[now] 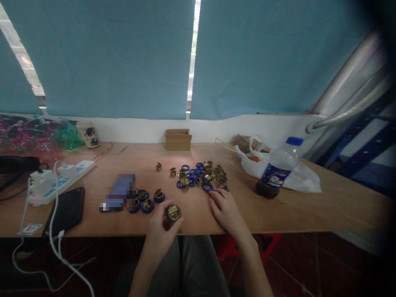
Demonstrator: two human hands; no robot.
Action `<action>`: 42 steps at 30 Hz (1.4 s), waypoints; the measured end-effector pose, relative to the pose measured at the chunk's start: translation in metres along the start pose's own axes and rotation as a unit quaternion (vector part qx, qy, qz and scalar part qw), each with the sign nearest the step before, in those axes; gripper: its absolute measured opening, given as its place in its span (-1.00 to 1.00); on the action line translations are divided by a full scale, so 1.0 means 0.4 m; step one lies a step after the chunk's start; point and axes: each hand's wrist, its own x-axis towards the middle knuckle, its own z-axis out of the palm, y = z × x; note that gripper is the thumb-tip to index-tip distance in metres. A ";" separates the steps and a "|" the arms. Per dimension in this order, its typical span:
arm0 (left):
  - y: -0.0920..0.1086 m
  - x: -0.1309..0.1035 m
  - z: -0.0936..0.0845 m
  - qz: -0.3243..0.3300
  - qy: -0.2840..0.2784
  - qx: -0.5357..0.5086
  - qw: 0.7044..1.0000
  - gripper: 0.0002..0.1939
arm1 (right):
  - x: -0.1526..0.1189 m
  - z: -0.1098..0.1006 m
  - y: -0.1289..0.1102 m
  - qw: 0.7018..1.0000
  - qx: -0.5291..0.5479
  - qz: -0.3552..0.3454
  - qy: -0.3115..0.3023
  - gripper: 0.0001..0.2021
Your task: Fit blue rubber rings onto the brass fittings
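Note:
Between the thumb and fingers of my left hand (161,229) is a round brass-coloured disc piece (173,212) with a crossbar and a dark rim. My right hand (225,210) lies on the table with its fingers stretched out, at the near edge of a loose pile. A blue ring (208,187) sits by those fingertips; whether they touch it I cannot tell. The pile mixes blue rings with brass pieces (219,175). Left of my left hand stand several brass pieces seated in blue rings (147,205).
A phone-like blurred object (119,194), a black tablet or phone (66,210) and a white power strip (62,181) with cables occupy the left. Farther back stands a small cardboard box (177,140). To the right are a dark drink bottle (276,173) and a white plastic bag (305,177).

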 end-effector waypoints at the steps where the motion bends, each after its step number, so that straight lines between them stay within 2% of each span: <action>1: 0.001 0.000 0.000 -0.001 0.001 -0.002 1.000 -0.60 | -0.001 -0.001 -0.001 1.000 0.001 -0.002 0.000 -0.73; 13: 0.011 -0.001 -0.003 -0.007 -0.007 -0.017 1.000 -0.66 | -0.070 -0.008 -0.060 0.999 0.026 -0.016 -0.025 -0.68; 20: 0.017 -0.007 -0.007 0.002 -0.009 -0.009 1.000 -0.68 | -0.127 -0.035 -0.138 0.996 0.056 -0.006 -0.067 -0.67; 24: 0.018 -0.011 -0.009 0.004 -0.006 -0.008 1.000 -0.68 | -0.149 -0.034 -0.175 0.995 0.091 -0.027 -0.043 -0.66; 27: 0.016 -0.013 -0.009 0.002 -0.006 -0.011 1.000 -0.68 | -0.150 -0.023 -0.179 0.994 0.099 -0.031 -0.022 -0.61; 33: 0.020 -0.020 -0.007 -0.006 -0.008 -0.031 0.999 -0.69 | -0.171 -0.003 -0.162 0.995 0.055 -0.064 -0.047 -0.54; 35: 0.023 -0.022 -0.009 -0.011 -0.006 -0.041 0.999 -0.67 | -0.189 0.008 -0.157 0.995 0.050 -0.087 -0.028 -0.56; 39: 0.030 -0.025 -0.015 -0.015 0.004 -0.055 0.998 -0.62 | -0.218 0.032 -0.149 0.989 0.076 -0.116 0.055 -0.68; 42: 0.048 -0.029 -0.023 0.005 0.021 -0.042 0.999 -0.58 | -0.223 0.041 -0.151 0.982 0.105 -0.129 0.093 -0.77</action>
